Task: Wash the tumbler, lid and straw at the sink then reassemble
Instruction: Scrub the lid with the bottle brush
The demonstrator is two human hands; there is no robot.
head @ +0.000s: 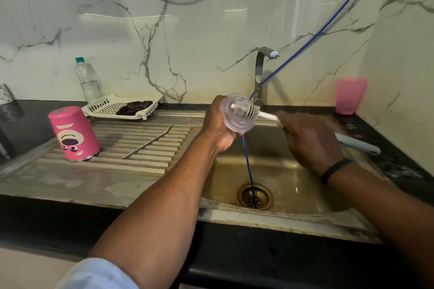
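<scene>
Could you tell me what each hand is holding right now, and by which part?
The left hand grips the clear lid by its rim. The right hand holds the brush by its handle, bristles on the lid.

No readable text, brand, number or sign shows anywhere; the pink tumbler (74,134) at the left of the frame bears only a cartoon face, no lettering
</scene>
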